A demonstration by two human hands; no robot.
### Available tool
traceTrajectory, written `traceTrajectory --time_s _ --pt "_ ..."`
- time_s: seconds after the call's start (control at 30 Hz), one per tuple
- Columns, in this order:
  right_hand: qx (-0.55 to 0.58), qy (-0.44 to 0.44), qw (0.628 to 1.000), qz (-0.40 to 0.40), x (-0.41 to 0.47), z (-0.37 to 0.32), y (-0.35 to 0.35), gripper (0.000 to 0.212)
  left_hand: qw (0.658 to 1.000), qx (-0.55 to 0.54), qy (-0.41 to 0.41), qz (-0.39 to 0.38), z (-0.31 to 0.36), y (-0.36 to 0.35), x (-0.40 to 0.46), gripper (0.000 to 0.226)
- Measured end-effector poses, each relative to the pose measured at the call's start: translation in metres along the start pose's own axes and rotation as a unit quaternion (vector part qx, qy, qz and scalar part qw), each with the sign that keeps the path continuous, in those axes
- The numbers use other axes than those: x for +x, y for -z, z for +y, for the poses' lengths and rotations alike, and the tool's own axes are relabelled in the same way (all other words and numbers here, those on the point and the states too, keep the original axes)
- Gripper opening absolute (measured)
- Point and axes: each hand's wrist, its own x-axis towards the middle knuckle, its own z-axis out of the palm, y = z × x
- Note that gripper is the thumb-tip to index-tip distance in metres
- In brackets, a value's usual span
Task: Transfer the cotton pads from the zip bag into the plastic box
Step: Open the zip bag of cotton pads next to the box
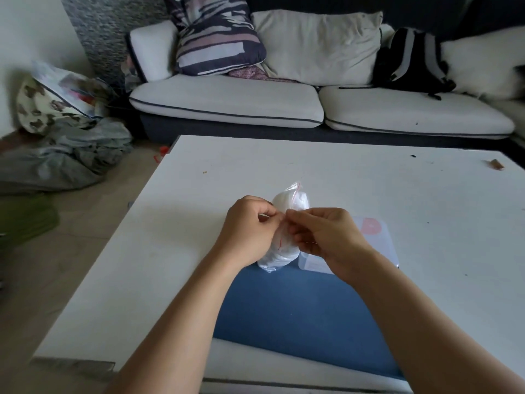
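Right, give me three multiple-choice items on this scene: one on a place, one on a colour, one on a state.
1. Where does the plastic box sit?
A. on the sofa
B. on the table, under the right hand
C. on the floor

2. What colour is the zip bag's seal line?
A. red
B. green
C. black

3. What are the hands doing?
A. resting flat
B. both pinching the zip bag's top
C. lifting the box

Answers:
1 B: the box shows beside and beneath the right hand, on the white table.
2 A: a red strip runs along the zip bag.
3 B: the left hand and the right hand meet at the bag's mouth.
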Motion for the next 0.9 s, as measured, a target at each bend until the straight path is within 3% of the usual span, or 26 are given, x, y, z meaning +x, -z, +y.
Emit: traceTrajectory --time_s 0.23,0.53,0.67,0.77,0.9 --pt "-0.040 0.023 0.999 -0.003 -0.001 -0.003 -0.002 0.023 1.000 0.020 -0.011 -0.004 -0.001 0.002 -0.002 0.032" --pt "-0.069 0.029 0.997 0.001 -0.002 -0.003 0.007 0.015 0.995 0.094 -0.043 0.004 0.004 -0.005 -0.005 0.033" --pt "-0.104 0.059 0.993 0.024 -0.004 -0.003 0.003 0.018 0.988 0.149 -0.039 0.005 0.015 -0.011 -0.010 0.023" --pt "-0.103 0.064 0.992 0.040 -0.005 -0.004 0.001 0.016 0.978 0.201 -0.032 0.051 0.021 -0.011 -0.011 0.025" --pt "-0.098 0.068 0.987 0.104 -0.005 -0.012 0.011 0.012 0.966 0.193 0.007 0.175 0.016 0.013 -0.005 0.021"
